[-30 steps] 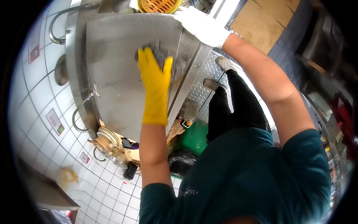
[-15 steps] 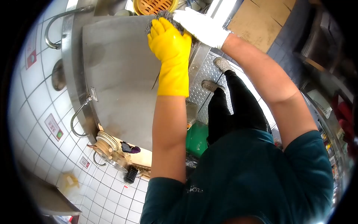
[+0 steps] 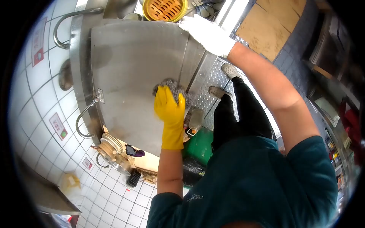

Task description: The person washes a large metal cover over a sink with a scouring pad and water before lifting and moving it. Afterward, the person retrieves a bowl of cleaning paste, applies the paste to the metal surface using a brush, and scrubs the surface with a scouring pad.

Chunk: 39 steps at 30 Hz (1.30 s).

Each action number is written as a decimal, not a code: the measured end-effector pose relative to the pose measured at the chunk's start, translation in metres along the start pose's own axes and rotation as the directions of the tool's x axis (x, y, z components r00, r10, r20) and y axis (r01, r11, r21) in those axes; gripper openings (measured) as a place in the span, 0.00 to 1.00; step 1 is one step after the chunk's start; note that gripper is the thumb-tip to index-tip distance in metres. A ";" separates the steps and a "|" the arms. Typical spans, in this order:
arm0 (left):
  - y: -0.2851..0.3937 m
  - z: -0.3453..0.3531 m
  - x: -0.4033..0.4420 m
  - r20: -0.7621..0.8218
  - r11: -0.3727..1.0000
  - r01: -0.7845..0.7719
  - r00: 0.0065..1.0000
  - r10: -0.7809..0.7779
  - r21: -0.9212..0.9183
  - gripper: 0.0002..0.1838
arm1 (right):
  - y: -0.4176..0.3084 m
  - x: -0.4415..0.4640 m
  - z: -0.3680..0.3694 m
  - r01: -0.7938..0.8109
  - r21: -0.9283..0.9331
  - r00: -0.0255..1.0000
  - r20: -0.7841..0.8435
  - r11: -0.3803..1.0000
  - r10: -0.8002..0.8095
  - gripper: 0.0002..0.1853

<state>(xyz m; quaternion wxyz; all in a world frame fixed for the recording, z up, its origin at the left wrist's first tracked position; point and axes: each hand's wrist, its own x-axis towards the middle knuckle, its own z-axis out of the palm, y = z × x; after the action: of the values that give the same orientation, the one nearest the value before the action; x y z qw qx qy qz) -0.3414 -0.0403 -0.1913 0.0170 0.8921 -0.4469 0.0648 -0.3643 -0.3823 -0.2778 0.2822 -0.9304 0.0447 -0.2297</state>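
My left hand (image 3: 170, 104), in a yellow rubber glove, is closed around a grey steel wool scrubber (image 3: 170, 84). It presses the scrubber on a broad metal sheet (image 3: 133, 64), near the sheet's right side. My right hand (image 3: 209, 34) wears a white glove and grips the far right corner of the same sheet. Its fingertips are partly lost against the bright edge. Just past that far edge sits a yellow-rimmed round container with an orange slotted insert (image 3: 165, 8).
Curved taps (image 3: 81, 117) line the tiled wall at left. Stacked plates (image 3: 112, 142), a dark purple cloth (image 3: 134, 151) and a black brush (image 3: 133, 178) are at the near left. A green bin (image 3: 199, 146) stands beside my legs, and cardboard (image 3: 266, 28) covers the floor at the upper right.
My left hand has drawn the scrubber toward me, from the far edge to the middle of the sheet. My right hand stays at the corner. The view has shifted slightly.
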 end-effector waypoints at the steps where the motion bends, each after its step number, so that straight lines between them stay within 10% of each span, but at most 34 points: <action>1: 0.011 0.007 0.033 -0.003 0.999 -0.009 1.000 0.009 -0.038 0.31 | 0.002 0.000 0.002 0.005 0.024 1.000 -0.012 1.000 -0.005 0.24; 6: 0.077 0.017 0.201 0.111 0.993 -0.044 0.992 0.056 -0.112 0.26 | -0.003 0.006 -0.011 -0.146 0.200 0.989 0.060 0.969 0.136 0.25; 16: -0.019 -0.026 0.020 0.095 0.959 -0.218 0.967 0.238 -0.179 0.24 | -0.014 0.007 -0.017 -0.094 -0.004 0.990 0.100 0.996 0.094 0.26; 27: 0.037 0.015 0.221 -0.150 0.848 -0.375 0.927 0.344 -0.374 0.21 | -0.007 0.008 -0.020 -0.227 0.133 0.964 0.171 0.965 0.203 0.27; 35: -0.088 0.071 0.257 -0.306 0.963 0.136 0.929 -0.206 -0.233 0.20 | -0.016 0.015 -0.029 -0.242 0.199 0.955 0.220 0.950 0.197 0.26; 37: 0.004 0.023 0.256 -0.149 0.941 -0.061 0.989 0.011 -0.333 0.19 | -0.018 0.013 -0.028 -0.232 0.196 0.960 0.204 0.953 0.192 0.26; 39: 0.015 0.036 0.260 -0.394 0.825 -0.447 0.867 0.305 -0.347 0.17 | -0.016 0.005 -0.020 -0.193 0.211 0.980 0.090 0.958 0.177 0.25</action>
<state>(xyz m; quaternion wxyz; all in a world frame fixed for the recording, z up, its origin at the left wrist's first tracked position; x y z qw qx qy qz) -0.1955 -0.2594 -0.1937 0.2708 0.7361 -0.6102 0.1118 -0.3698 -0.3807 -0.2522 0.4044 -0.8929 0.0962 -0.1732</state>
